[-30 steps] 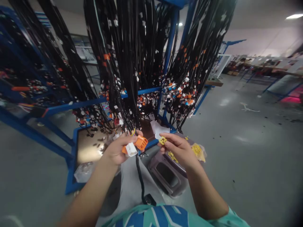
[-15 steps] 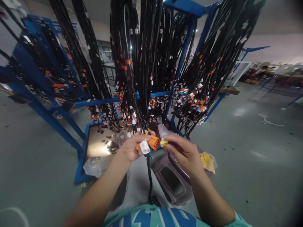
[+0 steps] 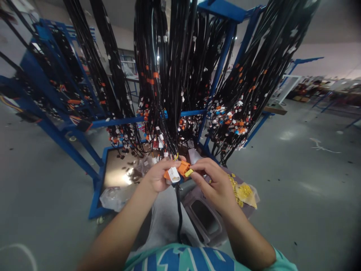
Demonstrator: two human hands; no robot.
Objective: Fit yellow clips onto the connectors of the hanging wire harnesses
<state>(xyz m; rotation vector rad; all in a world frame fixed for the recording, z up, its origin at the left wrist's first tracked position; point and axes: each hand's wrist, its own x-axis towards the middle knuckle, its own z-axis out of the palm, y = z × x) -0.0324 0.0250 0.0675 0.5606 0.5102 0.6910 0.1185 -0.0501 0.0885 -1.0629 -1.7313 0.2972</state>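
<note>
My left hand (image 3: 158, 176) is closed round an orange connector (image 3: 183, 168) and a white connector (image 3: 174, 175) at the end of a black cable (image 3: 178, 210) that hangs down between my arms. My right hand (image 3: 216, 182) pinches a small yellow clip (image 3: 188, 172) and presses it against the end of the orange connector. Both hands are held low in front of the hanging black wire harnesses (image 3: 169, 75).
A blue steel rack (image 3: 222, 56) carries many black harnesses with orange, white and blue connectors. Its base tray (image 3: 115, 173) holds scraps and plastic bags. A grey stool (image 3: 205, 218) sits under my right hand, with a bag of yellow clips (image 3: 245, 192) on it. Grey floor spreads right.
My right hand has brought the yellow clip from apart to against the orange connector's end. The view has tilted and shifted, so the rack now sits further right.
</note>
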